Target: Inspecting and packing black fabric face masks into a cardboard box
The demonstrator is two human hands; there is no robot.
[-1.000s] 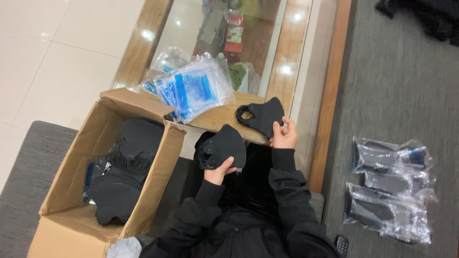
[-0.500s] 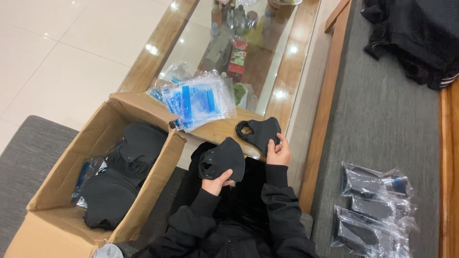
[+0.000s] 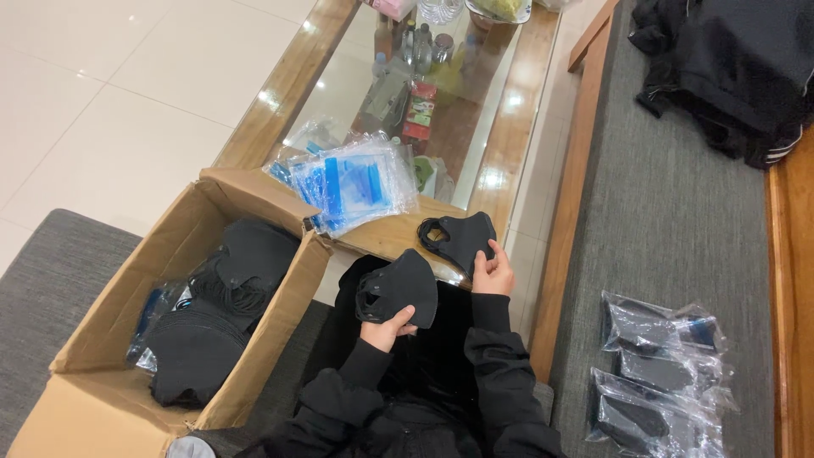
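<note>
Left hand (image 3: pixel 387 329) fingers grip 1 black face mask (image 3: pixel 398 287); right hand (image 3: pixel 493 273) fingers grip another mask (image 3: pixel 458 237) over the surface (image 3: pixel 398 237).

- Single view only, head-mounted, looking steeply down over the wearer's own lap and sleeves.
- Faces forward and down toward the glass tabletop (image 3: pixel 500 127) at frame top.
- Close range: left hand (image 3: pixel 388 328) and right hand (image 3: pixel 493 275) sit low centre.
- Cardboard box (image 3: pixel 102 339) fills lower left; grey sofa seat (image 3: pixel 670 220) runs down the right.
- No second view, so no overlap.
</note>
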